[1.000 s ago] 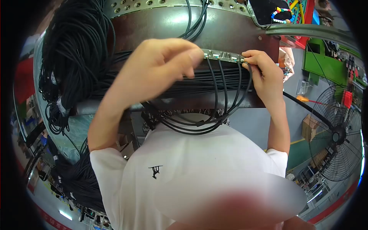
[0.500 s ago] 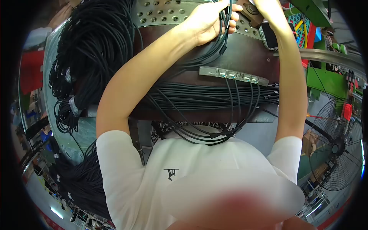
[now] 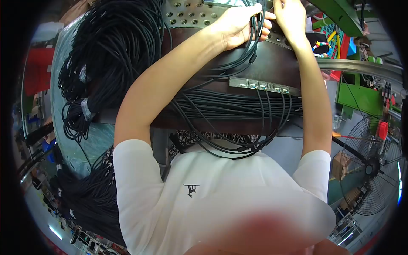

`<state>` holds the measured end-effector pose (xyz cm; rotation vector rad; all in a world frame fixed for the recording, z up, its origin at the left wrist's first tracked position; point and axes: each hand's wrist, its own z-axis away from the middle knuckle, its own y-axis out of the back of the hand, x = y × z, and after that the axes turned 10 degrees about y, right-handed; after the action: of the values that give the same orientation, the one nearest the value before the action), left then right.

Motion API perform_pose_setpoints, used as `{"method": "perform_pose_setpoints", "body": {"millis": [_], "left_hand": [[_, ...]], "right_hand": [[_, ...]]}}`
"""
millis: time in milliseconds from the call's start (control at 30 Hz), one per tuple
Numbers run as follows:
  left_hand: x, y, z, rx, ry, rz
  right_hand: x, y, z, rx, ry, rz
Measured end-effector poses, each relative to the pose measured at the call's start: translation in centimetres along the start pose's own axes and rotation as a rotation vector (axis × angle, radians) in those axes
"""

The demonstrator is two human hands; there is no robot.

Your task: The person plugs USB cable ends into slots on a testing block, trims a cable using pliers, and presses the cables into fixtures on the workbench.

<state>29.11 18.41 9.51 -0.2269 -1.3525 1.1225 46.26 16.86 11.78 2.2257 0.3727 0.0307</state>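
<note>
My left hand [image 3: 245, 30] is closed around a small bunch of black cables [image 3: 252, 47] near the top of the view. The cables run down from it and curve left over the dark work surface. Close beside it on the right, my right hand [image 3: 290, 16] has its fingers pinched together at the top edge. What they hold, if anything, is hidden. Below the hands lies a clear strip with sockets [image 3: 263, 86], with several cable ends plugged into it. Their cables loop down against my shirt.
A large heap of black cables [image 3: 114, 46] lies at the left. A row of straight cables [image 3: 229, 106] runs along the front of the table. A perforated metal plate [image 3: 191, 15] is at the back, and a phone [image 3: 318, 39] lies beyond my right wrist. A fan [image 3: 372, 165] stands at the right.
My right hand has come down and left, nearer my left hand. My left hand keeps its hold on the cables. The whole view has shifted slightly.
</note>
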Motion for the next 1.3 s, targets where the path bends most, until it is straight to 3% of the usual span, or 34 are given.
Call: {"method": "perform_pose_setpoints", "body": {"millis": [33, 67, 133, 267, 333, 367, 400, 467, 500, 733, 833, 900, 967, 1000, 1067, 1133, 1167, 1233, 1267, 1300], "left_hand": [[-0.3, 0.2, -0.2, 0.007, -0.004, -0.013], [-0.5, 0.6, -0.7, -0.014, -0.002, 0.019], [-0.6, 0.6, -0.6, -0.005, -0.011, 0.004], [-0.6, 0.4, -0.3, 0.028, 0.002, -0.011], [-0.6, 0.4, -0.2, 0.033, 0.014, 0.001], [-0.5, 0.2, 0.0, 0.034, 0.016, 0.005], [-0.5, 0.0, 0.2, 0.063, 0.004, -0.034], [-0.7, 0.3, -0.1, 0.069, 0.001, -0.065], [-0.9, 0.7, -0.7, 0.046, 0.009, -0.054], [0.3, -0.5, 0.5, 0.069, -0.065, -0.129], [0.8, -0.8, 1.1, -0.021, -0.044, 0.015], [2.2, -3.5, 5.5, 0.162, 0.071, 0.076], [2.2, -4.8, 8.3, 0.124, 0.133, 0.041], [1.9, -5.3, 9.0, 0.130, 0.166, 0.008], [0.5, -5.9, 9.6, 0.154, 0.210, 0.056], [-0.1, -5.8, 10.7, 0.084, 0.283, 0.086], [0.0, -6.0, 11.6, 0.114, 0.270, 0.050], [0.2, -3.9, 14.4, -0.115, 0.183, 0.075], [0.8, -3.6, 17.2, -0.053, 0.148, 0.073], [3.8, -3.2, 23.5, 0.120, -0.163, 0.288]], "right_hand": [[0.2, -0.8, 1.2, 0.322, 0.307, 0.113], [-0.4, 0.8, 2.6, -0.018, 0.134, 0.316], [-1.5, 2.3, 4.1, -0.067, -0.092, 0.050], [-0.9, 3.1, 4.6, -0.001, 0.009, -0.087], [0.3, 2.3, 3.7, 0.134, 0.083, -0.068], [1.0, 2.3, 2.7, 0.209, 0.182, 0.158], [1.1, 1.7, 1.5, 0.221, -0.059, 0.022], [5.4, -0.7, 0.0, -0.240, -0.196, 0.108], [6.8, -1.6, -0.7, -0.278, -0.239, 0.055], [3.1, -2.2, -2.9, -0.162, -0.234, 0.058], [3.0, -1.1, -2.3, -0.132, -0.216, 0.046], [1.3, 1.8, -1.5, -0.015, -0.195, -0.013], [-1.1, 5.8, -1.0, -0.130, -0.185, -0.247], [-0.5, 6.6, -0.8, -0.368, -0.282, -0.242], [-2.2, 7.3, -0.3, -0.452, -0.286, -0.205], [-3.5, 7.3, 0.8, -0.387, -0.324, -0.250], [-3.4, 7.2, 1.5, -0.350, -0.284, -0.271], [-3.6, 7.0, 3.0, -0.275, -0.074, -0.238], [-3.6, 7.6, 3.8, -0.271, -0.082, -0.243], [-3.1, 8.1, 4.4, -0.296, -0.070, -0.330]]}}
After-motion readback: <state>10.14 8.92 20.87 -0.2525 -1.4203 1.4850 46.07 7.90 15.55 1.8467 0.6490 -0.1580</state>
